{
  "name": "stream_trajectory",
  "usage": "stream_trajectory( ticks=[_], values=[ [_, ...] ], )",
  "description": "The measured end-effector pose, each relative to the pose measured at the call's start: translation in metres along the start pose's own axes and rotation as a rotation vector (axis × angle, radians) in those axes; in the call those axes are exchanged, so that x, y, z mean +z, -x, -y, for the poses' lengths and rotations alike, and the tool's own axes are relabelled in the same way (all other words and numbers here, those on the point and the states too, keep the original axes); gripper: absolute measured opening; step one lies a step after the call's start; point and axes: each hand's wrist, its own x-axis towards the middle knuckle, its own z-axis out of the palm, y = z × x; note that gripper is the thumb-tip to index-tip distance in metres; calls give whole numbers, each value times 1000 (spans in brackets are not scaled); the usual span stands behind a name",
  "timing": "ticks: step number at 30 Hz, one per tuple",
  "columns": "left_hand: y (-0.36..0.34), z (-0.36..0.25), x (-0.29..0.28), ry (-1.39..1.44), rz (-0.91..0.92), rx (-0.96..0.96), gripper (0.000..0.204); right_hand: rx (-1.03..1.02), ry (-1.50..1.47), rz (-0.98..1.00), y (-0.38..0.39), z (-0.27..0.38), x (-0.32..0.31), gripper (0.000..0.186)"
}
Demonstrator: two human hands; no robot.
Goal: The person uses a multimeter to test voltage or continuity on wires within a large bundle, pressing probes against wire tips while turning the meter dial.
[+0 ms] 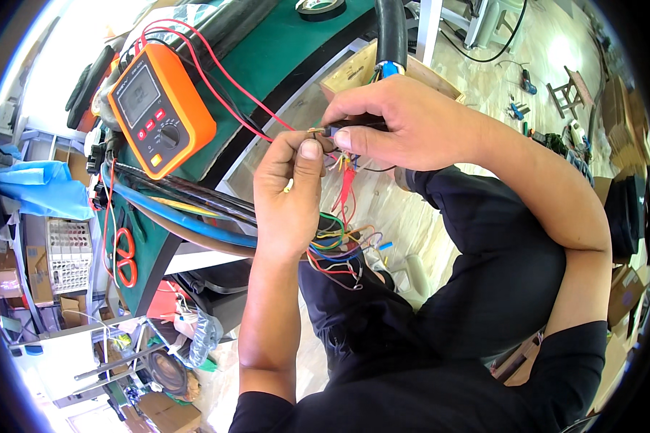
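Note:
My left hand (290,184) is closed, thumb against forefinger, on a thin wire whose coppery end (315,130) shows at the fingertips. A short pale-yellow piece (289,185) pokes out beside its palm. Right up against it, my right hand (397,123) pinches a slim dark piece (367,120) whose kind I cannot make out. Below both hands hangs a bundle of loose coloured wires (339,242), with a red strip (347,186) among them. A thick black cable (391,36) with a blue band comes down behind my right hand.
An orange multimeter (162,108) with red leads lies on the green table (267,54), left. Orange-handled scissors (126,256) and a blue cable (195,229) are near the table edge. A tape roll (321,7) sits at the far side. A wooden box (350,72) stands beyond my hands.

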Motion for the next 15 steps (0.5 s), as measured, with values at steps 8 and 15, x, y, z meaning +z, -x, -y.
stream_trajectory(
  ticks=[8, 15],
  values=[
    [24, -16, -29, -213, -326, 70, 36, -44, -149, -72, -1, -10, 4, 23],
    [23, -20, -59, -309, -543, 63, 66, 68, -100, 41, -5, -3, 6, 25]
  ],
)
